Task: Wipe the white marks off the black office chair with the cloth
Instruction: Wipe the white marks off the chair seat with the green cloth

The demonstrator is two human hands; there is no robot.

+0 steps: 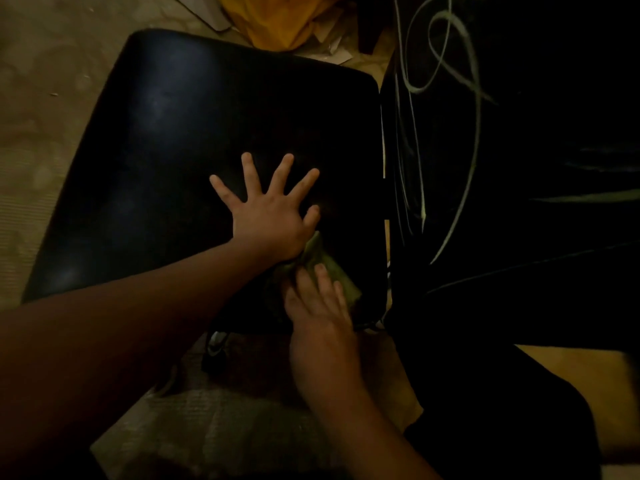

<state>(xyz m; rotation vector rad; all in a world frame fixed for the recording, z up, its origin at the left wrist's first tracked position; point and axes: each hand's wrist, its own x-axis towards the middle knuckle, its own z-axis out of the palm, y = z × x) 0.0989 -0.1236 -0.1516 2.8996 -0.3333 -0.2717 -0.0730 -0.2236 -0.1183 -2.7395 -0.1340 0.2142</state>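
The black office chair seat point(166, 140) fills the middle of the view, dim and shiny. Its backrest point(519, 140) stands to the right and carries long white scribbled marks point(446, 46). My left hand point(270, 209) lies flat on the seat with fingers spread wide, holding nothing. Just below it, my right hand point(318, 306) presses down on a crumpled green cloth point(332, 268) at the seat's near right corner, close to the gap before the backrest. Part of the cloth is hidden under both hands.
A yellow bag or fabric point(280, 19) lies on the floor beyond the chair, with paper scraps beside it. Beige floor point(45, 98) shows to the left. A woven mat point(221, 424) lies under the chair's near edge.
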